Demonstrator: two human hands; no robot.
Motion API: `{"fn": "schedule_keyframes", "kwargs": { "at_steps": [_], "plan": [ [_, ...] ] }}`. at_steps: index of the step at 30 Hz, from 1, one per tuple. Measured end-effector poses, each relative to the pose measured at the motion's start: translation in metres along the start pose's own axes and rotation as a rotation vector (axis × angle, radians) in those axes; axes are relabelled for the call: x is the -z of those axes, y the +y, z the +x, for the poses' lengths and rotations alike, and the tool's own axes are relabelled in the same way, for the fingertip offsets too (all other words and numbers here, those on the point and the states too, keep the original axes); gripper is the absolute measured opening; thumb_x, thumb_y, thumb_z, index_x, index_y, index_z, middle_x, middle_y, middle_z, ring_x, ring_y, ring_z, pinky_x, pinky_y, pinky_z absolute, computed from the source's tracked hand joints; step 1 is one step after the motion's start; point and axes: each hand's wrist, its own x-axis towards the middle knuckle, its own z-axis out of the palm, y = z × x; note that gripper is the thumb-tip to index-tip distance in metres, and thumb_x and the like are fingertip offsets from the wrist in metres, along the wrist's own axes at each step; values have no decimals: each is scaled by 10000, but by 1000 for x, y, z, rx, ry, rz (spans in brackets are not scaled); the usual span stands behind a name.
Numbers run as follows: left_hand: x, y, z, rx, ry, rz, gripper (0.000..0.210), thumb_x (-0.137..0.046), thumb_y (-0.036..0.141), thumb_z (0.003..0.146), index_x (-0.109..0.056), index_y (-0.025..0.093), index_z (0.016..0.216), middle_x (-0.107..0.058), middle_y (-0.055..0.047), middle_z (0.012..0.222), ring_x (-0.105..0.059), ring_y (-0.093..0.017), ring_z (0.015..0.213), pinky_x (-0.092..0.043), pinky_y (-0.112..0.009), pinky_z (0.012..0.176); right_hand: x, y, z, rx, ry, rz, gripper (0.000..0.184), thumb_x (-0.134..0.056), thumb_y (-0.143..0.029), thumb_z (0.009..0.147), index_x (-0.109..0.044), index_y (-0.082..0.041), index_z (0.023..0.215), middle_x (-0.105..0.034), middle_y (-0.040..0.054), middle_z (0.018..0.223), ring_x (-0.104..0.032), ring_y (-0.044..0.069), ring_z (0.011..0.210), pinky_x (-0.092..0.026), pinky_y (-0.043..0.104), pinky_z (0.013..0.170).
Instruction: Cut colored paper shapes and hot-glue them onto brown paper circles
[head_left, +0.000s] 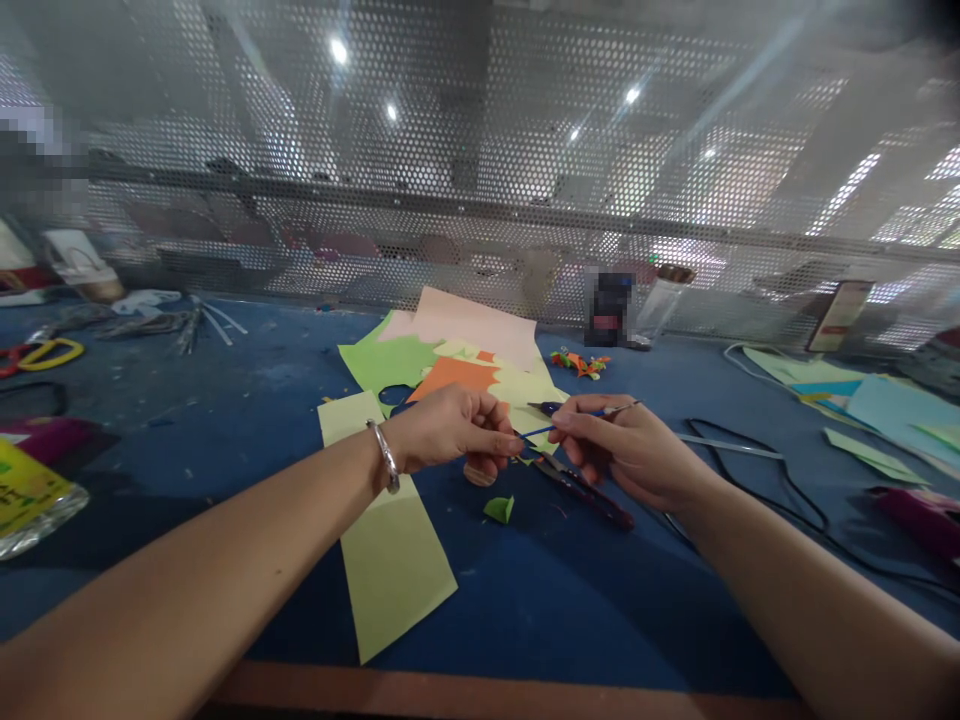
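A thin blue stick with a greyish far end runs between my two hands. The thumb and fingers of my left hand are pinched at its left end. My right hand grips it farther along, and the stick's end sticks out above the knuckles. Scissors with dark handles lie on the table below my right hand. Beneath my left fingers is a small round brown piece, partly covered. A curled green paper petal rests just in front of it. Behind the right fingers shows a dark pointed tool, mostly hidden.
Pale green paper lies under my left wrist. Cut sheets, including orange paper, are piled behind my hands. Small paper scraps sit beyond, before a perforated metal screen. A black cable and more paper are at right; yellow-handled scissors at left.
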Motion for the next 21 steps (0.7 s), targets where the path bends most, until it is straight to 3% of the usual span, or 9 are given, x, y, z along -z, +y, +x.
{"fn": "schedule_keyframes", "kwargs": {
  "at_steps": [4,8,14,21],
  "plan": [
    [0,2,-1,-25,-2,-16,278,-872,293,733,-648,131,755,-666,-3,611,-619,-111,555,-523,-279,620,1,1,1,17,5,5,300,-801,-435,806,-698,-157,761,-620,-20,553,-532,67,401,-389,160,379],
    [3,6,-5,-42,-99,-92,229,-851,266,757,-670,129,781,-629,19,636,-539,-79,551,-463,-256,604,2,1,0,49,-5,16,270,-805,-403,809,-698,-158,771,-624,-22,561,-533,65,403,-392,159,381],
    [8,5,-4,-54,-54,-65,277,-776,423,832,-717,152,839,-701,-39,814,-655,-143,781,-506,-264,713,4,2,0,83,-10,14,271,-790,-413,830,-698,-161,787,-622,-22,571,-537,68,417,-402,162,391],
    [6,5,-3,45,-80,-159,291,-845,395,760,-725,130,776,-733,-64,773,-653,-133,676,-533,-291,725,6,1,0,97,-15,-16,314,-782,-446,837,-677,-155,784,-620,-21,579,-536,64,417,-404,160,397]
  ]
}}
